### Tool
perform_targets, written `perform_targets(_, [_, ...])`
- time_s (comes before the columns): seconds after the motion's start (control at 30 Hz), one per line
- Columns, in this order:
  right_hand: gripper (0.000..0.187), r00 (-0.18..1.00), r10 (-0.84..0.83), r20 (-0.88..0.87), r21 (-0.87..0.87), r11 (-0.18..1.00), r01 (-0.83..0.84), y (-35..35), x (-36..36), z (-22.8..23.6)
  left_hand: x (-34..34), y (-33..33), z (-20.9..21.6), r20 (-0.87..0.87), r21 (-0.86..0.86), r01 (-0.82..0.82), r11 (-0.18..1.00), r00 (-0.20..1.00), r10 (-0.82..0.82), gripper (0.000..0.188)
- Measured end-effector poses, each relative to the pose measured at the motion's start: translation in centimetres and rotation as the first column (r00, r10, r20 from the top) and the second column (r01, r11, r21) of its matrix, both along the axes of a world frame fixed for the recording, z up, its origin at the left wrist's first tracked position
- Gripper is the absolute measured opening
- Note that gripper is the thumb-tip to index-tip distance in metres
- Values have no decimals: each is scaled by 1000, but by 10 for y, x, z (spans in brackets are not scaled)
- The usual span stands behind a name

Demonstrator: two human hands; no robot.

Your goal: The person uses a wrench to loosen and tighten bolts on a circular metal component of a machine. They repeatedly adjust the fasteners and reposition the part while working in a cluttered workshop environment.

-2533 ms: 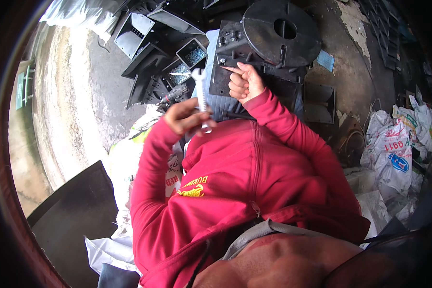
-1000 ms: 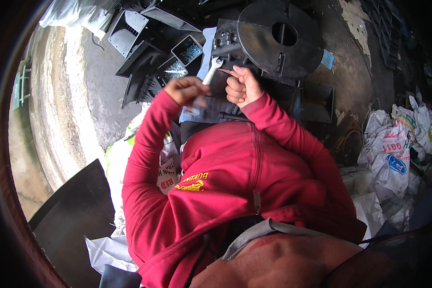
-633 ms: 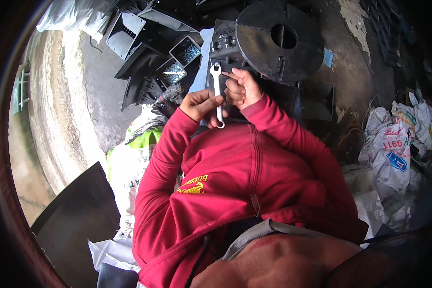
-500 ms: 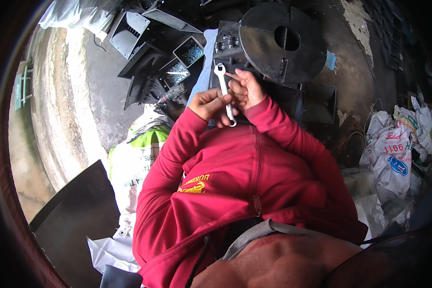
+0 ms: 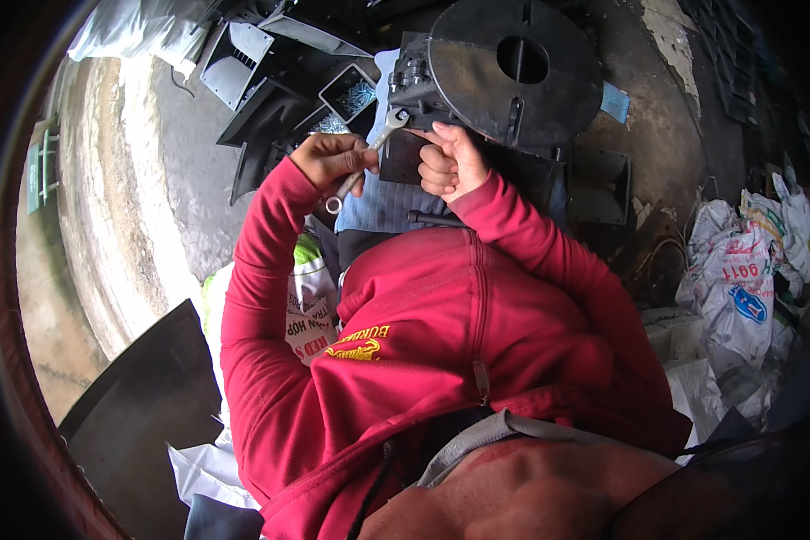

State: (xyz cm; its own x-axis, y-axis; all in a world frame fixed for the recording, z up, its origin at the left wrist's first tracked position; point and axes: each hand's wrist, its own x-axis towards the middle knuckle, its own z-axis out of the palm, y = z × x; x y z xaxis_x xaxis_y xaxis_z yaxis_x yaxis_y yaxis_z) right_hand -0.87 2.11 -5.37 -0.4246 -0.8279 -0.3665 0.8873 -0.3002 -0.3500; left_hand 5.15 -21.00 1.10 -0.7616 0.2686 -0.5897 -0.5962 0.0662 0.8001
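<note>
A combination wrench slants upward in my left hand, gripped at the middle of its shaft. Its ring end hangs below my fingers. The open jaw lies at the edge of a black metal block that carries several bolts. My right hand is beside the jaw, its index finger stretched toward it and the other fingers curled in. Whether anything small is pinched there, I cannot make out. Beyond the hands stands a large black disc with a round hole, joined to the block.
Two black bins of small screws sit left of the block, near black plastic housings. A dark handle lies on blue cloth by my lap. White printed sacks stand at right; a dark curved sheet is at lower left.
My left hand has moved left and up, tilting the wrench from nearly upright to a slant. My hands have separated. The disc and block appear slightly further left.
</note>
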Motion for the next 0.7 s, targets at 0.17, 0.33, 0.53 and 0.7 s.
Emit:
perform_targets(0.17, [52, 997, -35, 64, -20, 999, 36, 2, 0, -13, 18, 45, 5, 88, 85, -156, 984, 985, 149, 23])
perform_targets(0.33, [57, 997, -55, 45, 288, 957, 40, 1, 3, 9, 21, 90, -6, 98, 202, -365, 909, 931, 352, 26])
perform_targets(0.53, [60, 998, -43, 36, 327, 945, 29, 7, 3, 8, 8, 89, -15, 180, 323, -376, 868, 925, 334, 32])
perform_targets(0.7, [55, 997, 18, 71, -18, 1000, -17, 6, -2, -16, -4, 48, -9, 117, 156, -201, 967, 976, 184, 30])
